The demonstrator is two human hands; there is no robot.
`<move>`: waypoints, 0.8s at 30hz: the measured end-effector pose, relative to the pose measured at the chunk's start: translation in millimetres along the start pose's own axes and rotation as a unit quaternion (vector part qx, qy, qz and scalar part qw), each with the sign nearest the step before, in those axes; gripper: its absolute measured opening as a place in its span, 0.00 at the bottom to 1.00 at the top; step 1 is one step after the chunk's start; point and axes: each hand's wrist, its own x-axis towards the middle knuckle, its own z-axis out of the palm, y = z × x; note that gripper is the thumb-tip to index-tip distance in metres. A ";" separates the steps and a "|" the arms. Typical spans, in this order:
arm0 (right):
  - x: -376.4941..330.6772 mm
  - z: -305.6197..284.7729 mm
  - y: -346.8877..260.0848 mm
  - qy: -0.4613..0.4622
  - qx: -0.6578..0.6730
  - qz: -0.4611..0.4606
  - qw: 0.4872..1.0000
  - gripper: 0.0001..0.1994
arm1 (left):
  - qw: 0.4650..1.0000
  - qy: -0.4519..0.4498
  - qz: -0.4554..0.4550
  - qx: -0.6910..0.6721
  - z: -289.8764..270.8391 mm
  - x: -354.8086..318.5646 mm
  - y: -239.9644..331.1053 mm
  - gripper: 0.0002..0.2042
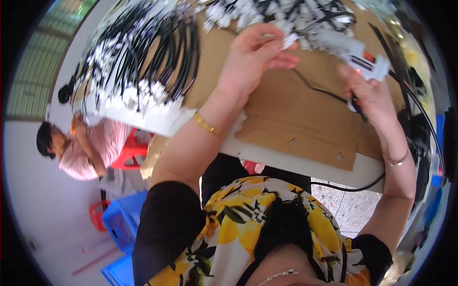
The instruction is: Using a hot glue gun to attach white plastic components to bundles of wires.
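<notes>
My left hand (260, 57) is over the cardboard, its thumb and fingers pinched on a small white connector (289, 41). A thin black cable (315, 88) runs from below that hand across the cardboard toward my right hand (369, 90). That right hand is wrapped round a white glue gun (353, 51) with an orange patch and a small red light. The gun's front end points up and left, close to a pile of white-ended cables (238, 14), and looks blurred. A gap separates the gun from the connector.
Bundled black cables (167, 52) with white ends lie on the left of the table. A brown cardboard sheet (296, 124) covers its near part. A black cord (427, 119) hangs at the right edge. A person in pink (95, 145) sits left, near blue crates (125, 219).
</notes>
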 end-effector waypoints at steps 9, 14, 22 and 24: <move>4.7 2.0 9.7 -0.008 0.037 0.037 0.999 0.19 | 0.995 -0.048 -0.045 -0.078 -4.5 -5.5 2.2 0.05; 3.7 1.0 9.7 -0.014 0.030 0.049 0.998 0.19 | 0.989 -0.064 -0.085 -0.100 -5.0 -6.9 3.4 0.08; 6.9 2.2 5.8 -0.018 0.032 0.032 0.999 0.18 | 0.976 -0.119 -0.109 -0.147 -13.9 -3.7 9.1 0.06; 6.9 -0.8 10.1 -0.012 0.024 0.030 0.999 0.17 | 0.970 -0.145 -0.105 -0.165 -10.3 -0.2 5.0 0.07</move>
